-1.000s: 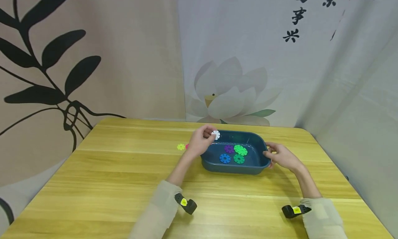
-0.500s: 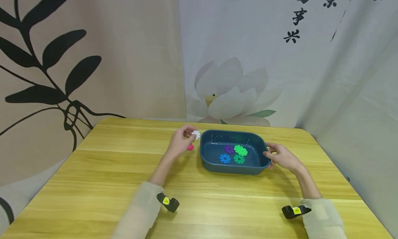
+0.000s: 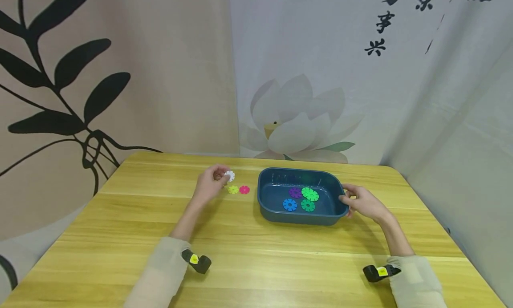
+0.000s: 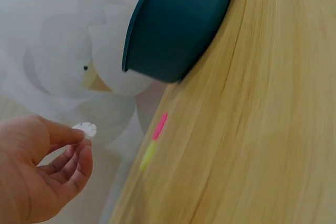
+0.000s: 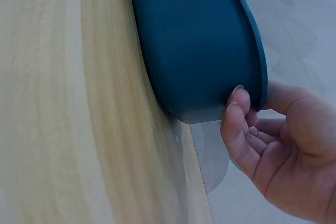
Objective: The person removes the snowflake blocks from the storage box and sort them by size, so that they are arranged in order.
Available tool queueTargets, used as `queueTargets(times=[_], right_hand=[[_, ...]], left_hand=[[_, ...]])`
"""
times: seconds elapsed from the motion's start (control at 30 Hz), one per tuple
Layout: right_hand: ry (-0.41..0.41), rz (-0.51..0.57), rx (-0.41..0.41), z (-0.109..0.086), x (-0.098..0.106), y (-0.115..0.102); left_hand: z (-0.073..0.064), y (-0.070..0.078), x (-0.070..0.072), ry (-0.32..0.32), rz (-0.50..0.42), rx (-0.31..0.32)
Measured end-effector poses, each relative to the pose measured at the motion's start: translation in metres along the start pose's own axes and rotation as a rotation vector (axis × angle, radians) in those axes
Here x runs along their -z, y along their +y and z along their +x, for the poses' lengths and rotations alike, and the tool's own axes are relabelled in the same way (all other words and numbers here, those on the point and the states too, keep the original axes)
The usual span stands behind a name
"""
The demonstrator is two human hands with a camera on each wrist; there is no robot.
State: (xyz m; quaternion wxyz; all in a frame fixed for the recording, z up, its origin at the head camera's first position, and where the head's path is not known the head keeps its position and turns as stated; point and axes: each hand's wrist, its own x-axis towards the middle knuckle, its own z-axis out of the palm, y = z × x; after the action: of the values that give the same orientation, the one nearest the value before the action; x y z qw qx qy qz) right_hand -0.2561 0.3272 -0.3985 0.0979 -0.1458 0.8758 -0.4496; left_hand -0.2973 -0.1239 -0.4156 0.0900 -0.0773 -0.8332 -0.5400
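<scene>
My left hand (image 3: 210, 183) pinches a white notched disc (image 3: 230, 176) between thumb and fingertips, raised above the table left of the basin. In the left wrist view the white disc (image 4: 85, 129) sticks out past the thumb. Just right of that hand, a yellow disc (image 3: 233, 190) and a pink disc (image 3: 244, 190) lie side by side on the wood. My right hand (image 3: 364, 201) grips the right end of a dark teal basin (image 3: 298, 218); in the right wrist view its thumb is over the rim and its fingers press the outer wall (image 5: 205, 77).
Inside the basin lie a purple disc (image 3: 295, 192), a blue disc (image 3: 290, 204) and several green discs (image 3: 308, 204). The wooden table (image 3: 256, 263) ends at a printed curtain (image 3: 192, 76) behind. Each sleeve carries a black wrist camera (image 3: 196, 261).
My left hand has moved left with the white disc, from over the basin's left rim to beyond the yellow and pink discs, which now show fully. My right hand and the basin stay put.
</scene>
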Motion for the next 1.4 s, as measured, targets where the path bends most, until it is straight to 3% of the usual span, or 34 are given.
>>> queueTargets(times=[0.4, 0.67, 0.97, 1.4], right_hand=[[0.000, 0.017, -0.015, 0.001, 0.000, 0.001], [0.001, -0.005, -0.012, 0.002, 0.001, 0.005], [-0.002, -0.009, -0.011, 0.003, 0.003, 0.005], [-0.002, 0.016, -0.016, 0.003, 0.002, 0.007]], left_hand=[[0.001, -0.020, 0.014, 0.042, -0.024, 0.134], [-0.003, -0.028, 0.017, -0.007, 0.015, 0.199], [-0.004, -0.031, 0.011, -0.096, 0.101, 0.164], [-0.004, -0.031, 0.010, -0.126, 0.184, 0.189]])
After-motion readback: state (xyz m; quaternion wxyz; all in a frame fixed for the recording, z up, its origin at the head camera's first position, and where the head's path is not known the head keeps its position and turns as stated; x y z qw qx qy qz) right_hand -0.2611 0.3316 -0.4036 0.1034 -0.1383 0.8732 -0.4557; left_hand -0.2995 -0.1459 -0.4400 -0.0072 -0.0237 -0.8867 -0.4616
